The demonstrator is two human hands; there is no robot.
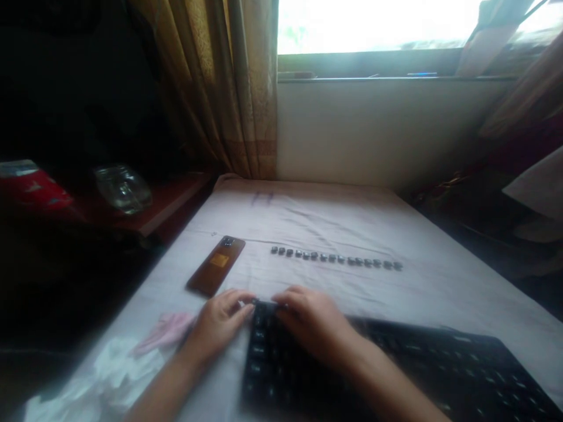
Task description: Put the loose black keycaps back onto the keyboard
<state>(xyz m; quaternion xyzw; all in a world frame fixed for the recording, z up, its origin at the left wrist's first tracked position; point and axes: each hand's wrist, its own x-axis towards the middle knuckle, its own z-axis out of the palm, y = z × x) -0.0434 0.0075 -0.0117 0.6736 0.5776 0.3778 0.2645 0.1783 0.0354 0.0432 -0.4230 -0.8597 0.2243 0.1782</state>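
Observation:
A black keyboard lies at an angle across the front of the bed-like surface, blurred in places. At its upper left corner my left hand has thumb and forefinger pinched together, with a tiny dark bit at the tips too small to name. My right hand reaches over the keyboard's upper left part, fingers bent and drawn together near the top edge; what they hold, if anything, is hidden. Beyond the hands, several small dark keycap-like pieces stand in one long row on the pale cloth.
A brown phone lies left of the row. Pink cloth and crumpled white material are at the front left. A glass jar and red item sit on a side table. Behind are a curtain and window.

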